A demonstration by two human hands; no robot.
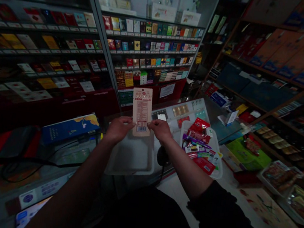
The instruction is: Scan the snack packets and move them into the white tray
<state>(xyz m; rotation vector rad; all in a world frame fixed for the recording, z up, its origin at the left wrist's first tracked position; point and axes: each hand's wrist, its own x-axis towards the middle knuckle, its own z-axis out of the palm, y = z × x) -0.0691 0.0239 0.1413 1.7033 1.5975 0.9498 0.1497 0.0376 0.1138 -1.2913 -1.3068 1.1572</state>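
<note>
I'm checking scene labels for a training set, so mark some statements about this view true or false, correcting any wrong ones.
1. Both the left hand and the right hand grip the pink packet. True.
2. The packet lies flat inside the left tray. False: it is held up between the hands, above the back of that tray.
3. The tray of colorful packets is to the right of the right hand. True.
4. The blue box stands right of both trays. False: it lies to their left.
5. The packet's barcode faces the camera. True.
</note>
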